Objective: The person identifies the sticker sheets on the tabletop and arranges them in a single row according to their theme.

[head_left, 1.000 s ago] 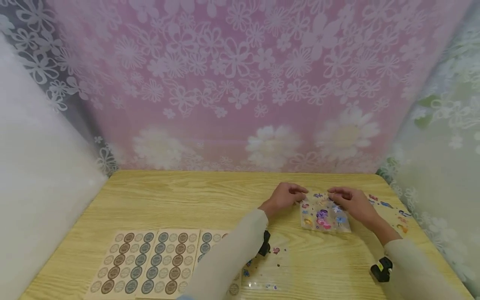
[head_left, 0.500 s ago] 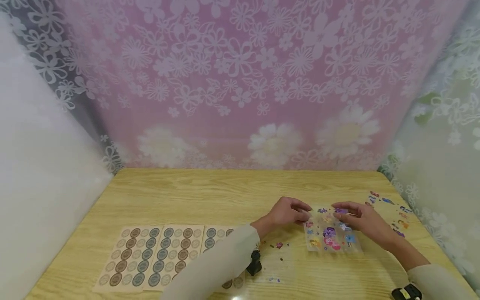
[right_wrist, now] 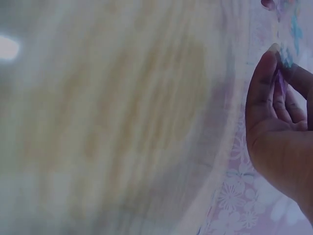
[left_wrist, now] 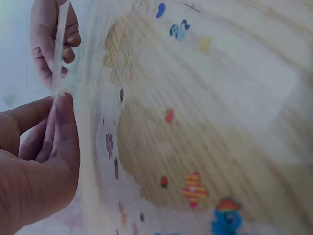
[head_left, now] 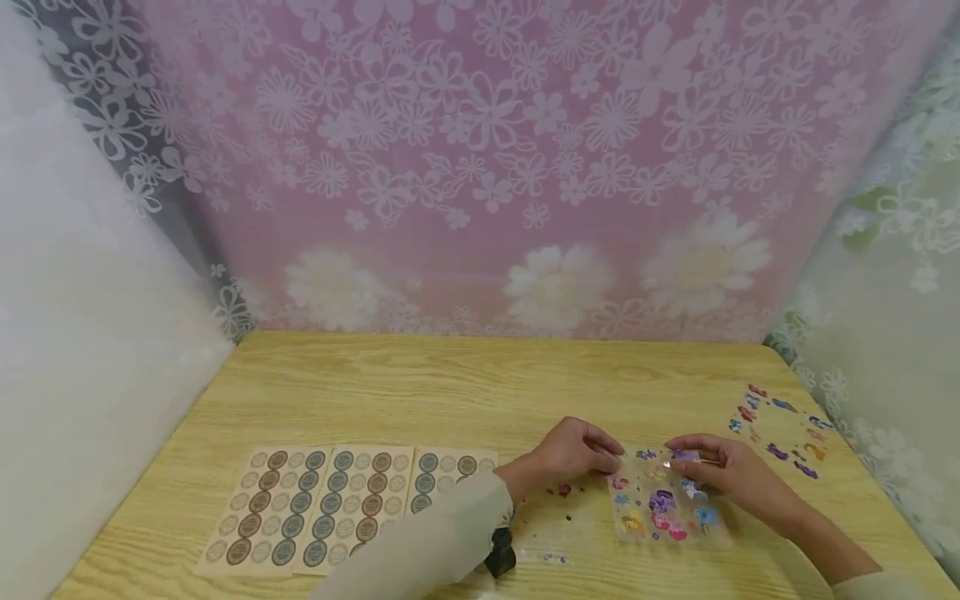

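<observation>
Both hands hold a clear sticker sheet (head_left: 660,504) printed with colourful cartoon ponies, in the right part of the table. My left hand (head_left: 566,450) pinches its far left corner between thumb and fingers; the left wrist view shows this left hand (left_wrist: 44,152) gripping the thin edge. My right hand (head_left: 738,479) pinches the far right corner, and in the right wrist view the right hand (right_wrist: 283,107) has thumb and forefinger together on it. Beneath the left wrist lies another clear sticker sheet (head_left: 558,525), partly hidden by the sleeve.
At the left lie several tan sheets (head_left: 262,508) of round brown, grey and pale stickers, side by side, the rightmost partly under the left sleeve. A further transparent pony sticker sheet (head_left: 783,429) lies near the right edge. A flowered curtain (head_left: 480,167) hangs behind the wooden table (head_left: 420,383).
Both hands have drawn the held sticker sheet toward the near side of the table, keeping their pinch on its corners. More of the sheet at the right edge is uncovered.
</observation>
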Tool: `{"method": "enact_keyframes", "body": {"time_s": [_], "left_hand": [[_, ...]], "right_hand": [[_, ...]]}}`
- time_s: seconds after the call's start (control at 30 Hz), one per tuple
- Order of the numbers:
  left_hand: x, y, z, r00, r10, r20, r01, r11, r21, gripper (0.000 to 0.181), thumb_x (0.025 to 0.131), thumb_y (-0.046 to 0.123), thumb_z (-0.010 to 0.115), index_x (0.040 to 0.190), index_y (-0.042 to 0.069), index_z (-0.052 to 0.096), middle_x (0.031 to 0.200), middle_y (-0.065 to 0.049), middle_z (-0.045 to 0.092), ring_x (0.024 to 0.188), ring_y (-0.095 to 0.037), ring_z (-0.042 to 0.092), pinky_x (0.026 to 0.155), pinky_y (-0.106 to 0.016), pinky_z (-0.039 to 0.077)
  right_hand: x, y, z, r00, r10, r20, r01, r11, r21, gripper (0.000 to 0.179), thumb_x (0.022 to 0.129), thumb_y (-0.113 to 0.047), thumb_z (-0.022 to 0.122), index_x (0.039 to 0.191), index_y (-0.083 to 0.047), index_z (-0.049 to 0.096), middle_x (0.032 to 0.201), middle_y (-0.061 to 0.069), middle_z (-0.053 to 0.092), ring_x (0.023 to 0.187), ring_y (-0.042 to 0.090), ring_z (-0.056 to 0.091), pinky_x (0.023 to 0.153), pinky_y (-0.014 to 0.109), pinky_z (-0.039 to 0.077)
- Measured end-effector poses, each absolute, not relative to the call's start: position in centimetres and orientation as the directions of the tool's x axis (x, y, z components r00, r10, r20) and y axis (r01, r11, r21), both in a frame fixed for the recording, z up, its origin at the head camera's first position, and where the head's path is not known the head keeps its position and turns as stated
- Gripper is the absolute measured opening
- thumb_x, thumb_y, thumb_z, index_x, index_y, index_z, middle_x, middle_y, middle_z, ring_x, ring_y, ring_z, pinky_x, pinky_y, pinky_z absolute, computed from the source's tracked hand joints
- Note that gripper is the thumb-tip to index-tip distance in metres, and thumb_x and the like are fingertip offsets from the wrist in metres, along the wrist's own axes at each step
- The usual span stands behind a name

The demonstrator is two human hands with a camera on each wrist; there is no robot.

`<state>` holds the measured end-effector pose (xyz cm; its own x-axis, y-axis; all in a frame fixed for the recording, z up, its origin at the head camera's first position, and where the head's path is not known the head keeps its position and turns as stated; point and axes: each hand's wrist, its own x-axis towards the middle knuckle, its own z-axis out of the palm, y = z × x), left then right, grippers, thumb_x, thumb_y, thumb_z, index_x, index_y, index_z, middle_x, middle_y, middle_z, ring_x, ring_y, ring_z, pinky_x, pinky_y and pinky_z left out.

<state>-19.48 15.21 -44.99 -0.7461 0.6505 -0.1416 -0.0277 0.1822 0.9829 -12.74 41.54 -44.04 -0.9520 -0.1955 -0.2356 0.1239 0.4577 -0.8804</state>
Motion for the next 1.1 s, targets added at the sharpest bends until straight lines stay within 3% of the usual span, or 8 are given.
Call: {"method": "enact_keyframes", "body": {"time_s": [0.27, 0.43, 0.53, 0.67, 0.77, 1.1], "left_hand": [[-18.3, 14.9, -44.7, -0.758, 0.622, -0.199, 0.042, 0.351, 0.936, 0.01, 0.084, 0.003, 0.072, 0.092, 0.007, 0.076, 0.071, 0.004, 0.066, 0.062, -0.014, 0.064, 0.055, -0.027, 0.052], [-17.9, 14.7, -44.9, -0.74, 0.651, -0.171, 0.137, 0.394, 0.909, 0.01, 0.084, 0.004, 0.072, 0.093, 0.009, 0.076, 0.07, 0.007, 0.063, 0.059, -0.01, 0.06, 0.052, -0.023, 0.049], [-17.9, 14.6, -45.0, -0.732, 0.667, -0.136, 0.217, 0.418, 0.882, 0.01, 0.085, 0.006, 0.072, 0.092, 0.011, 0.076, 0.069, 0.009, 0.063, 0.058, -0.007, 0.059, 0.052, -0.021, 0.047], [-17.9, 14.5, -44.9, -0.723, 0.682, -0.109, 0.287, 0.439, 0.851, 0.008, 0.084, 0.008, 0.073, 0.091, 0.012, 0.077, 0.07, 0.011, 0.063, 0.059, -0.003, 0.057, 0.053, -0.019, 0.046], [-17.9, 14.4, -44.7, -0.72, 0.688, -0.092, 0.342, 0.466, 0.816, 0.007, 0.084, 0.01, 0.074, 0.09, 0.013, 0.077, 0.071, 0.012, 0.062, 0.06, 0.0, 0.055, 0.054, -0.017, 0.045], [-17.8, 14.2, -44.5, -0.674, 0.738, -0.023, 0.564, 0.535, 0.629, 0.009, 0.085, 0.015, 0.072, 0.092, 0.019, 0.076, 0.077, 0.017, 0.064, 0.064, 0.007, 0.051, 0.061, -0.01, 0.041]], "right_hand": [[-12.1, 40.8, -44.8, -0.946, -0.214, -0.244, 0.106, 0.509, -0.854, 0.045, 0.096, -0.025, 0.06, 0.129, 0.003, 0.053, 0.125, 0.021, 0.057, 0.09, 0.016, 0.062, 0.069, 0.029, 0.05], [-11.8, 40.6, -45.1, -0.945, -0.243, -0.218, 0.065, 0.516, -0.854, 0.042, 0.096, -0.022, 0.06, 0.127, 0.004, 0.054, 0.12, 0.02, 0.059, 0.086, 0.015, 0.063, 0.067, 0.029, 0.05], [-11.7, 40.4, -45.2, -0.945, -0.255, -0.207, 0.041, 0.535, -0.844, 0.041, 0.095, -0.023, 0.062, 0.126, 0.003, 0.056, 0.112, 0.017, 0.062, 0.075, 0.015, 0.062, 0.062, 0.029, 0.048], [-11.8, 40.0, -45.2, -0.945, -0.266, -0.19, 0.009, 0.56, -0.828, 0.039, 0.094, -0.023, 0.063, 0.123, 0.002, 0.058, 0.108, 0.014, 0.063, 0.068, 0.014, 0.057, 0.057, 0.03, 0.045], [-11.8, 39.8, -45.1, -0.945, -0.27, -0.184, -0.004, 0.572, -0.82, 0.038, 0.094, -0.023, 0.062, 0.122, 0.002, 0.059, 0.11, 0.015, 0.063, 0.071, 0.014, 0.058, 0.058, 0.03, 0.045], [-11.7, 39.2, -45.2, -0.949, -0.268, -0.163, -0.039, 0.615, -0.788, 0.034, 0.093, -0.026, 0.064, 0.118, -0.002, 0.062, 0.098, 0.007, 0.064, 0.062, 0.01, 0.051, 0.054, 0.03, 0.042]]}}
